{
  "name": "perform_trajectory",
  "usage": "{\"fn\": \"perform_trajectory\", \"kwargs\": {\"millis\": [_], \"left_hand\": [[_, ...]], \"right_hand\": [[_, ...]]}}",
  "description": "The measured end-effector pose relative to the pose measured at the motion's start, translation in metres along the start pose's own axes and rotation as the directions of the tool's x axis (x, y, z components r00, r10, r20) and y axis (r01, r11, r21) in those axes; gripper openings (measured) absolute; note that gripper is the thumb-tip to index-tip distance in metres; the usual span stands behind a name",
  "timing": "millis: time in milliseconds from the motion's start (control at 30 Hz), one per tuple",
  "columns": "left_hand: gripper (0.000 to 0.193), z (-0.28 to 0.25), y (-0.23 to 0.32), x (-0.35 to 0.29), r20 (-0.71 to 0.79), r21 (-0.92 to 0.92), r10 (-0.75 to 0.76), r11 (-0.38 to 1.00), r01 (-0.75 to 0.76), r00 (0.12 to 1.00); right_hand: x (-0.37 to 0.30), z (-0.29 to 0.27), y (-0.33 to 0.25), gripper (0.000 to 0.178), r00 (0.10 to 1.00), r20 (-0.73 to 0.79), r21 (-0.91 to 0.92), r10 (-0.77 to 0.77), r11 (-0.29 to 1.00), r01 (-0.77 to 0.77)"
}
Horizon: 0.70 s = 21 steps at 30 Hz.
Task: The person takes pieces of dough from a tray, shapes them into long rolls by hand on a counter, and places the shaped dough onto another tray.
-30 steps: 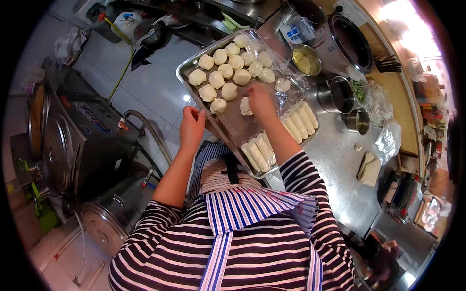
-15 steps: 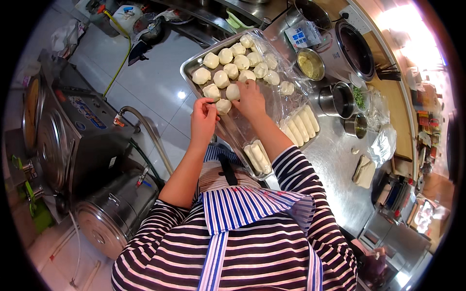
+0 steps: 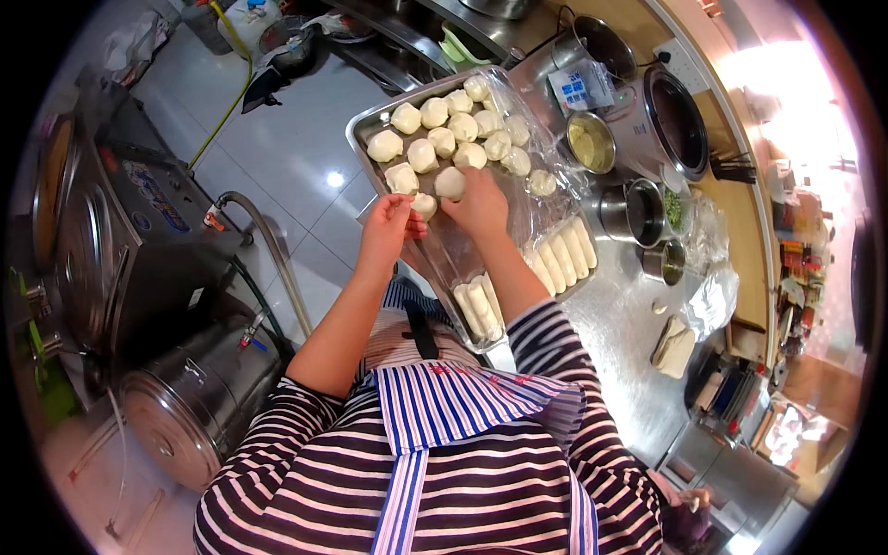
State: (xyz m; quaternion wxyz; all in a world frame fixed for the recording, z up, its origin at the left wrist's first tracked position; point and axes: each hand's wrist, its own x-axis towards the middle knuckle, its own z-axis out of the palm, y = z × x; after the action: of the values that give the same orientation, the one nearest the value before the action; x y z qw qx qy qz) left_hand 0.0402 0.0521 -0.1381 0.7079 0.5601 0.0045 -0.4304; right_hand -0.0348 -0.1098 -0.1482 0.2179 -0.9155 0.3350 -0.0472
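Note:
A metal tray (image 3: 442, 248) holds rows of pale, round dough balls (image 3: 422, 155). My right hand (image 3: 481, 205) is closed round one dough ball (image 3: 450, 183), with the thumb on its near side and the fingers over its far right side. Just to the left, my left hand (image 3: 387, 231) has its fingertips pinched together against the edge of another dough ball (image 3: 424, 205); whatever the pinch holds is hidden. Clear plastic wrap (image 3: 532, 199) lies bunched along the tray's right part. Dough rolls (image 3: 479, 310) sit at the tray's near end, with more rolls (image 3: 566, 252) to the right.
Right of the tray, a steel worktop (image 3: 615, 324) carries a bowl of yellowish filling (image 3: 590, 143), steel pots (image 3: 634, 211), a large cooker (image 3: 673, 125) and a folded cloth (image 3: 674, 349). Steel drums (image 3: 171, 425) and a hose (image 3: 277, 254) stand at left.
My right hand has closed further round the dough ball. My left fingertips remain by the neighbouring ball, now covering more of it. The whole view has shifted slightly.

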Motion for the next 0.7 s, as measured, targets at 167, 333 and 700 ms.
{"fn": "perform_trajectory", "kwargs": {"millis": [167, 333, 700], "left_hand": [[0.042, 0.003, 0.025, 0.000, 0.131, -0.318, -0.243, 0.908, 0.273, 0.961], [0.043, -0.019, 0.014, 0.005, 0.439, -0.407, -0.328, 0.758, 0.511, 0.837], [0.035, -0.058, -0.005, -0.020, 0.243, -0.361, -0.374, 0.822, 0.441, 0.895]], "right_hand": [[-0.033, -0.047, -0.025, 0.064, 0.948, 0.108, 0.464, -0.299, 0.859, 0.218], [0.033, -0.032, -0.022, 0.055, 0.916, -0.038, 0.136, -0.400, 0.906, 0.401], [0.081, 0.006, -0.009, 0.040, 0.708, 0.040, -0.049, -0.705, 0.706, 0.706]]}}
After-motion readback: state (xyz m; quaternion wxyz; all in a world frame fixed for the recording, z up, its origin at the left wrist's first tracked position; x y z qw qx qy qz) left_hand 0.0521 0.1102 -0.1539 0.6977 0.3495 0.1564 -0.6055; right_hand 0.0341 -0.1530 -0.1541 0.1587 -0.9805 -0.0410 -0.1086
